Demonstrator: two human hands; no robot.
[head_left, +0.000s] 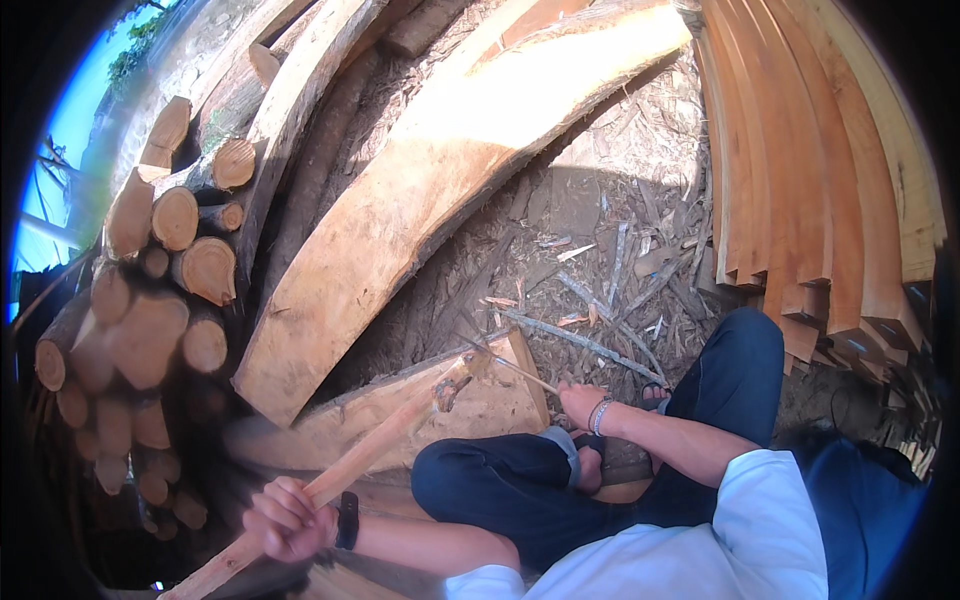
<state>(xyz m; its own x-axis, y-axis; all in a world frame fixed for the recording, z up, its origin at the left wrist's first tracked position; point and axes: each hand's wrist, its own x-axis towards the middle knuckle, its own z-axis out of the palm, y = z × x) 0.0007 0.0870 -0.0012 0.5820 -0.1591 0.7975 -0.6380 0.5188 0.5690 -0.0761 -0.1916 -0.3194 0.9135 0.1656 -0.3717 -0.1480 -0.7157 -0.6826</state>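
Note:
My left hand [290, 520] is wrapped round a peeled wooden pole [385, 435], which slants up and away to the right. Its far end is knobbly and darker, and lies over a thick cut piece of wood [505, 410]. In my right hand [580, 407] is a slim tool [525, 374] with a thin shaft and a dark, narrow tip; its exact kind is unclear. The tip reaches across just beyond the pole's knobbly end. Whether the two touch I cannot tell.
A long, broad wood slab [390, 210] runs from near left to far right. Stacked round logs [207, 268] stand on the left. Sawn planks [790, 160] are piled on the right. Sticks [590, 345] and wood chips litter the ground in front of my bent legs.

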